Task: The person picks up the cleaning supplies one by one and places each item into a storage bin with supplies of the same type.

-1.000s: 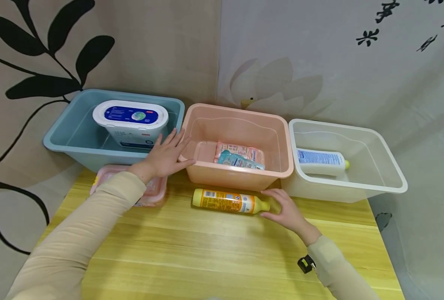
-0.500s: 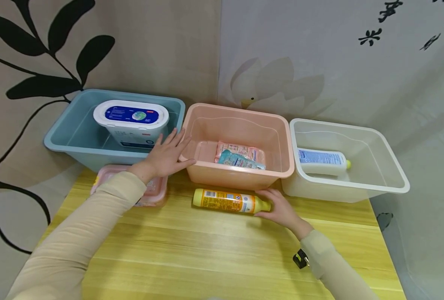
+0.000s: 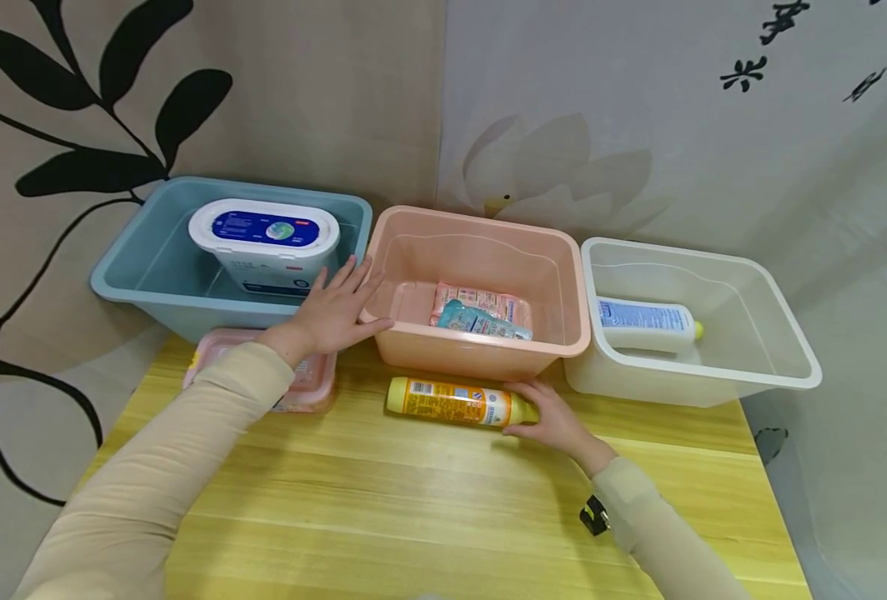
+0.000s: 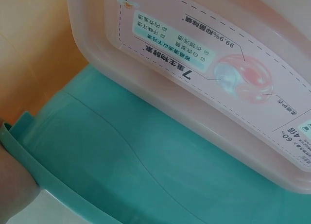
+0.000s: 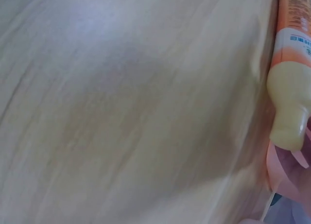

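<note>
My left hand point(image 3: 331, 317) lies with spread, straight fingers across the adjoining rims of the blue bin point(image 3: 158, 292) and the pink bin point(image 3: 413, 337). Below it, partly covered by the forearm, is a pink lidded box point(image 3: 312, 383); in the left wrist view the label of this pink box point(image 4: 214, 63) shows laundry pods. A yellow bottle point(image 3: 451, 402) with an orange label lies on its side before the pink bin. My right hand point(image 3: 552, 417) is around its narrow end, fingers on the far side and thumb on the near side; firm contact does not show.
A white tub point(image 3: 271, 250) with a blue lid label stands in the blue bin. Pink and teal packets point(image 3: 481, 317) lie in the pink bin. The white bin point(image 3: 751, 375) at right holds a white bottle point(image 3: 646, 325) on its side. All bins stand along the wooden table's point(image 3: 383, 517) back.
My right hand has moved left along the yellow bottle, from beside its narrow end to around it. The left hand keeps its place on the rims.
</note>
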Tool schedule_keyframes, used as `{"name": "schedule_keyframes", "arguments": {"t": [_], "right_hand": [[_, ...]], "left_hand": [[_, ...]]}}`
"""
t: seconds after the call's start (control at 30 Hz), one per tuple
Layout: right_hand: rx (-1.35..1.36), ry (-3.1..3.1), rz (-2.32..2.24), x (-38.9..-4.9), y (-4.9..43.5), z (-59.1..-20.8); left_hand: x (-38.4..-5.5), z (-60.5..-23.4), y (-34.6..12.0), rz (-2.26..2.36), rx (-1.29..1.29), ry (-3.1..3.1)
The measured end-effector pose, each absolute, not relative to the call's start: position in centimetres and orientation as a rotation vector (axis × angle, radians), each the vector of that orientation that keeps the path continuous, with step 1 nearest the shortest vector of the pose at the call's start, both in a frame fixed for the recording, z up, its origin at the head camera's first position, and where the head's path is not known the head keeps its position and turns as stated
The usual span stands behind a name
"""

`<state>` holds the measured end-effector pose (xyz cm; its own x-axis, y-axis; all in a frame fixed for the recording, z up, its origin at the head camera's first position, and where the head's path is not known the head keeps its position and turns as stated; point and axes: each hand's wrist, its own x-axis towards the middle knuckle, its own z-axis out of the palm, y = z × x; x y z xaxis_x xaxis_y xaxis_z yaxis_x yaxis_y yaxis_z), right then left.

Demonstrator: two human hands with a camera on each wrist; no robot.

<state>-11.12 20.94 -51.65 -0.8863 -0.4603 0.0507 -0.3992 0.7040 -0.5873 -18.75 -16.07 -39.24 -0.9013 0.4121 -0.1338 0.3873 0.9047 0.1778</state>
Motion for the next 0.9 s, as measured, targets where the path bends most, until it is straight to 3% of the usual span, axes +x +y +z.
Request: {"name": "schedule_keyframes", "arguments": {"t": [0.9], "right_hand": [[-0.733, 2.757, -0.952, -10.87, 21.25, -52.56]], "left_hand": [[-18.69, -39.26, -16.04, 0.211, 0.608, 2.908]]}}
